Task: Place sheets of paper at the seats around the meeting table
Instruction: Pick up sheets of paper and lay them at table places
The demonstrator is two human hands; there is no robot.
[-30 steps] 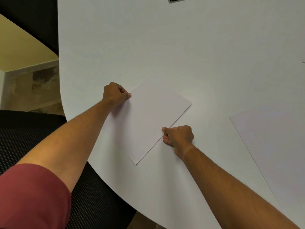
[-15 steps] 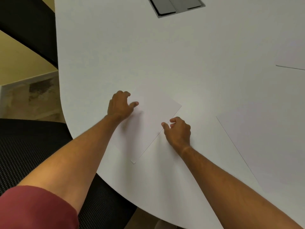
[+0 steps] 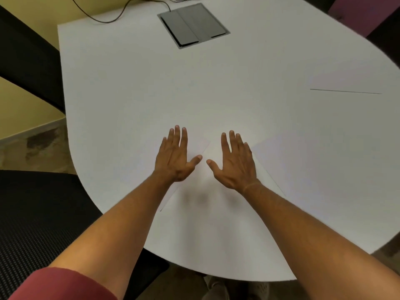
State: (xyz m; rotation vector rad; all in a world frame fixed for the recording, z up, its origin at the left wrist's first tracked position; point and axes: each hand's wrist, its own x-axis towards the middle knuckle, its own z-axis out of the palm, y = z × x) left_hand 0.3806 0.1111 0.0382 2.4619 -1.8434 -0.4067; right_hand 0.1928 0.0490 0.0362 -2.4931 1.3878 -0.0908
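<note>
Sheets of paper visible: three. Sheet one [image 3: 195,149] lies flat on the white counter [image 3: 129,94], under and just beside the left hand [image 3: 176,158]. Sheet two [image 3: 307,167] lies flat to the right of the right hand [image 3: 234,164], its near corner tucked under that hand's outer edge. Sheet three [image 3: 346,83] sits well beyond and to the right of both hands, only its near edge reads clearly. White on white, so sheet outlines are faint; count is probably three.

Hands: two, both spread flat, fingers straight, palms down, thumbs pointing at each other with a gap between. Left hand is over sheet one; contact or hover, cannot tell. Right hand holds nothing.

One grey cable hatch [image 3: 193,26] set in the counter far ahead of the hands. Black mesh chair [image 3: 32,224] left of the left arm.
</note>
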